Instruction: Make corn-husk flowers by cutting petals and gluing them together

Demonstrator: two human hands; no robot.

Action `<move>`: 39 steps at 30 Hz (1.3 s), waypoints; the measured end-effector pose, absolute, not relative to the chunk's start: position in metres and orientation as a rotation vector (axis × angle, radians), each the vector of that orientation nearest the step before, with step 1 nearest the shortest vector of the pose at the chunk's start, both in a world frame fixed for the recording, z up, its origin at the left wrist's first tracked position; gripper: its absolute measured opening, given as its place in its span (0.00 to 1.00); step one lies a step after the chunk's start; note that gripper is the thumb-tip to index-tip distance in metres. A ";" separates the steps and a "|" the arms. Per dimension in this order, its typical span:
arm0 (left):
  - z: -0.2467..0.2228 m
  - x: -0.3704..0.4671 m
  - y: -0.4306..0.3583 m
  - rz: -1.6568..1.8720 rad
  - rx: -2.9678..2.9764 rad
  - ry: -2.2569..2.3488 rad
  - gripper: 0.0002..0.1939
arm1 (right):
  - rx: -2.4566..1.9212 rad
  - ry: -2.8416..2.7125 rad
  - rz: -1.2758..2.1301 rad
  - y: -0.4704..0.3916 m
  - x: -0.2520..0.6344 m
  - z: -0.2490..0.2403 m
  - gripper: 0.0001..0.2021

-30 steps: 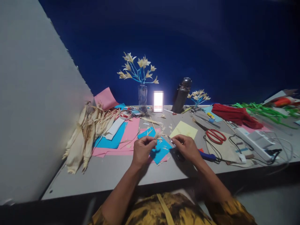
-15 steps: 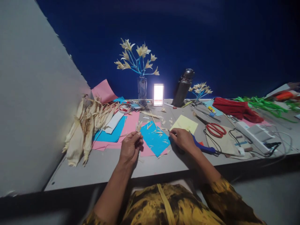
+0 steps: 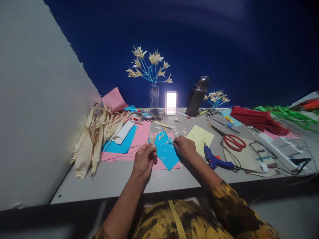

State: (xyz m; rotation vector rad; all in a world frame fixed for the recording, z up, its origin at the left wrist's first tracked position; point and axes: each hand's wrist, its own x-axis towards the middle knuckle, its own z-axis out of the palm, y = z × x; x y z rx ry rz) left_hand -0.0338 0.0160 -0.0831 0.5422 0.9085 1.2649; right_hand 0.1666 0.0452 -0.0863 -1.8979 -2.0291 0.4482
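Observation:
Pinched upright in the fingertips of my left hand (image 3: 144, 158) is a small pale corn husk flower (image 3: 152, 138). My right hand (image 3: 185, 148) hovers over the right side of a blue paper sheet (image 3: 167, 158), its fingers closed together; what they hold, if anything, is too small to make out. Thin husk scraps (image 3: 161, 135) lie scattered on the blue sheet. Right of that hand are a yellow paper square (image 3: 203, 134) and a blue glue gun (image 3: 214, 160).
Dried corn husks (image 3: 86, 149) are heaped at the left by the wall. Behind stand a glass vase (image 3: 154, 99) of husk flowers and a tilted thermos (image 3: 198, 96). Red-handled scissors (image 3: 234, 142), a red cloth (image 3: 259, 119) and a white power strip (image 3: 277, 151) lie to the right.
My right hand has moved left, closer to my left hand, uncovering the glue gun. The left hand still pinches the husk flower. The whole view has shifted slightly.

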 end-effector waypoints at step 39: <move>-0.078 0.019 0.006 1.099 0.638 0.980 0.14 | -0.992 -0.619 1.551 0.005 0.142 -0.080 0.20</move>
